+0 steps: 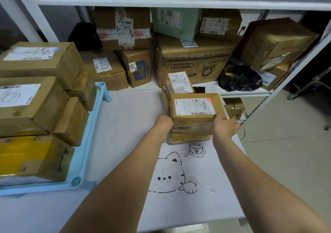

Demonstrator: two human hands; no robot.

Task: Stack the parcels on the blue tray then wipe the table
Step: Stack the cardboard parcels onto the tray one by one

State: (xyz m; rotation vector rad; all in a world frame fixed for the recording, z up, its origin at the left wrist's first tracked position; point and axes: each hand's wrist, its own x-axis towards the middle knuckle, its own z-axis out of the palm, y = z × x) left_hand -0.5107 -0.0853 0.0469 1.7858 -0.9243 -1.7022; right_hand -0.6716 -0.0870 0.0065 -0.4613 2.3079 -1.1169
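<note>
A brown cardboard parcel (194,108) with a white label tops a small stack of parcels (188,134) near the table's far right. My left hand (163,125) grips the stack's left side and my right hand (224,127) grips its right side, fingertips hidden behind the boxes. Another labelled parcel (180,82) leans just behind the stack. The blue tray (84,154) lies at the left and holds several cardboard parcels (34,105), one with yellow tape (26,155).
The table (125,118) has a white cover with a cat and cup drawing (179,171). A white shelf behind holds several cartons (191,60) and a black bag (240,78). The table's right edge drops to a tiled floor (290,143).
</note>
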